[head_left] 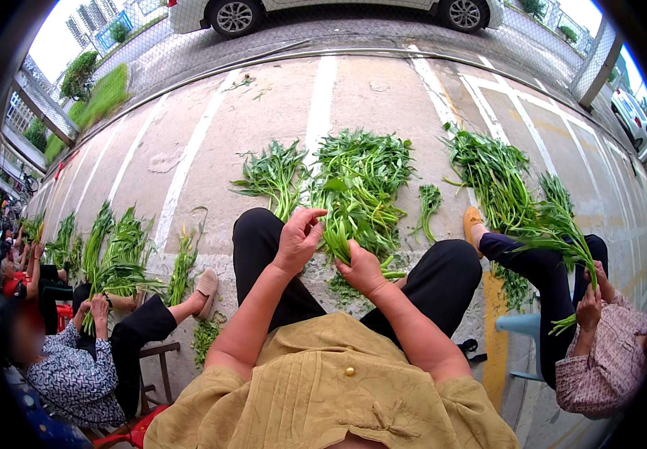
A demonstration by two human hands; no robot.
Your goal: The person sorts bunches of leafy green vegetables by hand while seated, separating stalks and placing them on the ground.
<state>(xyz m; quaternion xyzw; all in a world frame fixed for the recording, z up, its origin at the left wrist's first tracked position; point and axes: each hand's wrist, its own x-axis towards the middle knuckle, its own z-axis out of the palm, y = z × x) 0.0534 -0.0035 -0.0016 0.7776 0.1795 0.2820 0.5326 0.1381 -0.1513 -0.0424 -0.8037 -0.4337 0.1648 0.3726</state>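
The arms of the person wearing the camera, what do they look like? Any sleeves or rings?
Both arms are bare from the short, loose sleeves of a mustard-yellow pleated top down to the left hand and right hand. No watch, bracelet or gloves show. The fingers are bare; rings are too small to tell.

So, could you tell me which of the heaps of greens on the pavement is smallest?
The small bunch lying alone between the big middle heap and the right heap; it is only a few stems.
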